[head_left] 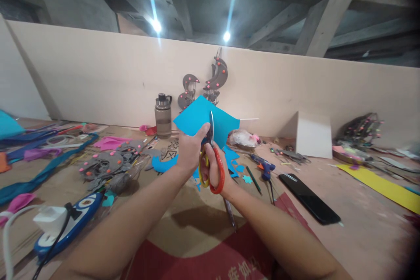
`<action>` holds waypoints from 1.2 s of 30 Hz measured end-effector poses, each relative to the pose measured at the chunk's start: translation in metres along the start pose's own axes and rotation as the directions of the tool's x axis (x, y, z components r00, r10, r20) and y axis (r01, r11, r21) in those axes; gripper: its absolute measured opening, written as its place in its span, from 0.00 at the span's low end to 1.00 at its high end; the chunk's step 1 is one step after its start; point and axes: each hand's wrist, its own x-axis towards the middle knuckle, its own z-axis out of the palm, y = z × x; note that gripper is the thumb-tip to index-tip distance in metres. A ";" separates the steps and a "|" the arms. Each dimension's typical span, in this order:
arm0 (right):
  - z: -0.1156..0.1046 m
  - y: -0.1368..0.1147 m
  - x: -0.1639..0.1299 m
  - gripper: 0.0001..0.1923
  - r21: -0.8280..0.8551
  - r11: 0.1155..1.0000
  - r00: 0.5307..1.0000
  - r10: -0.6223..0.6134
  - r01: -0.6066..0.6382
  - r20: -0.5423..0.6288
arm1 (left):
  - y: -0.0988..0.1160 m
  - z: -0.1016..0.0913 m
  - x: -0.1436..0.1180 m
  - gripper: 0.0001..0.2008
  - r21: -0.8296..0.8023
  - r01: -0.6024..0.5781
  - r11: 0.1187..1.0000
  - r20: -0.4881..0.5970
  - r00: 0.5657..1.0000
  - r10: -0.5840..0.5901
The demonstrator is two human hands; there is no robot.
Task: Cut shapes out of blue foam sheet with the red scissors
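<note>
Cluttered desk (361,210) under bare concrete beams, pale board wall behind the bottle (163,115). Right of the bottle: left hand (190,151) pinching blue paper (205,120), right hand (213,170) gripping scissors (215,164).

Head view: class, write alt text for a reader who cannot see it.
A left hand holds up a blue foam sheet while the right hand cuts into it with red-and-yellow-handled scissors. Below lies a cluttered brown table with a black phone, blue glue gun and grey bottle.
</note>
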 end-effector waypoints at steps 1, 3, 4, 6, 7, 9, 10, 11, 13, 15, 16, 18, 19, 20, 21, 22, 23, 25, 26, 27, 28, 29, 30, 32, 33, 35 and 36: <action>0.000 0.000 0.000 0.27 0.000 1.000 1.000 -0.001 0.001 0.003 | -0.002 -0.001 0.000 0.16 0.026 -0.028 0.999 0.009 1.000 0.028; 0.000 0.001 0.001 0.26 0.000 1.000 1.000 -0.005 0.005 0.006 | -0.003 -0.004 0.000 0.15 0.060 -0.092 0.994 0.021 0.996 0.090; 0.000 0.002 0.001 0.25 0.003 1.000 1.000 -0.009 0.009 0.002 | -0.004 -0.005 0.000 0.15 0.088 -0.106 0.991 0.032 0.994 0.103; -0.001 0.003 0.002 0.25 0.007 1.000 1.000 -0.018 0.018 -0.011 | -0.004 -0.006 -0.001 0.15 0.172 -0.115 0.978 0.063 0.992 0.106; -0.001 0.003 0.002 0.25 0.010 1.000 1.000 -0.023 0.023 -0.020 | -0.004 -0.007 -0.002 0.15 0.217 -0.118 0.969 0.076 0.992 0.104; -0.001 0.004 0.002 0.25 0.013 0.999 0.999 -0.029 0.030 -0.025 | -0.006 -0.007 -0.002 0.16 0.277 -0.118 0.954 0.078 0.992 0.101; -0.001 0.005 0.002 0.25 0.012 0.999 0.999 -0.033 0.033 -0.019 | -0.007 -0.007 -0.001 0.16 0.280 -0.117 0.953 0.065 0.993 0.103; -0.002 0.005 0.001 0.24 0.008 0.999 0.999 -0.036 0.037 -0.008 | -0.008 -0.007 0.000 0.16 0.265 -0.113 0.958 0.048 0.993 0.104; -0.002 0.007 0.001 0.23 -0.010 0.999 0.999 -0.045 0.045 0.017 | -0.011 -0.008 0.005 0.15 0.196 -0.086 0.977 0.023 0.996 0.083; -0.003 0.007 0.001 0.22 -0.040 0.997 0.998 -0.058 0.059 0.030 | -0.013 -0.008 0.008 0.14 0.128 -0.046 0.991 0.012 0.999 0.044; -0.003 0.007 0.001 0.22 -0.050 0.996 0.997 -0.068 0.069 0.028 | -0.013 -0.007 0.009 0.14 0.110 -0.032 0.993 0.017 0.999 0.031; -0.004 0.006 0.002 0.23 -0.057 0.995 0.996 -0.084 0.085 0.019 | -0.013 -0.006 0.009 0.14 0.099 -0.029 0.995 0.026 0.999 0.026; -0.004 0.004 0.003 0.23 -0.054 0.995 0.996 -0.089 0.089 0.011 | -0.012 -0.006 0.008 0.14 0.101 -0.036 0.994 0.031 0.999 0.033; -0.004 0.004 0.004 0.24 -0.048 0.995 0.996 -0.089 0.090 0.003 | -0.011 -0.005 0.007 0.15 0.105 -0.042 0.994 0.033 0.999 0.038; -0.004 0.003 0.005 0.24 -0.041 0.995 0.996 -0.086 0.086 -0.002 | -0.010 -0.004 0.005 0.15 0.109 -0.043 0.993 0.035 0.999 0.040; -0.004 0.002 0.006 0.24 -0.035 0.996 0.997 -0.082 0.082 -0.006 | -0.009 -0.003 0.004 0.15 0.109 -0.040 0.993 0.035 0.999 0.037; -0.004 0.002 0.006 0.24 -0.030 0.997 0.997 -0.077 0.077 -0.010 | -0.008 -0.003 0.003 0.15 0.104 -0.036 0.994 0.036 0.999 0.032; -0.004 0.002 0.007 0.24 -0.020 0.997 0.997 -0.071 0.070 -0.017 | -0.007 -0.002 0.003 0.14 0.079 -0.026 0.997 0.044 0.999 0.023; -0.004 0.002 0.007 0.24 -0.014 0.998 0.997 -0.068 0.068 -0.022 | -0.006 -0.001 0.003 0.14 0.065 -0.020 0.998 0.050 0.999 0.017; -0.004 0.002 0.007 0.24 -0.009 0.998 0.998 -0.065 0.065 -0.027 | -0.006 -0.001 0.003 0.14 0.054 -0.016 0.998 0.055 0.998 0.013; -0.004 0.002 0.007 0.24 -0.004 0.998 0.998 -0.061 0.061 -0.031 | -0.006 -0.001 0.003 0.14 0.045 -0.015 0.999 0.054 0.998 0.012; -0.004 0.002 0.007 0.24 0.001 0.998 0.998 -0.056 0.056 -0.034 | -0.005 -0.001 0.004 0.13 0.038 -0.015 0.999 0.053 0.999 0.013; -0.004 0.002 0.007 0.24 0.005 0.999 0.998 -0.052 0.052 -0.035 | -0.004 -0.001 0.004 0.13 0.032 -0.018 0.999 0.051 0.999 0.016; -0.003 0.002 0.007 0.24 0.011 0.999 0.998 -0.046 0.047 -0.032 | -0.003 -0.001 0.004 0.14 0.031 -0.024 0.999 0.061 0.998 0.022; -0.003 0.001 0.007 0.25 0.014 0.999 0.998 -0.046 0.047 -0.029 | -0.002 -0.001 0.005 0.14 0.036 -0.024 0.999 0.070 0.997 0.021; -0.003 0.001 0.007 0.25 0.021 0.999 0.998 -0.049 0.050 -0.026 | -0.001 -0.001 0.005 0.14 0.051 -0.018 0.999 0.083 0.996 0.014; -0.003 0.001 0.007 0.26 0.023 0.998 0.998 -0.050 0.051 -0.028 | -0.001 -0.002 0.005 0.14 0.055 -0.017 0.998 0.084 0.996 0.012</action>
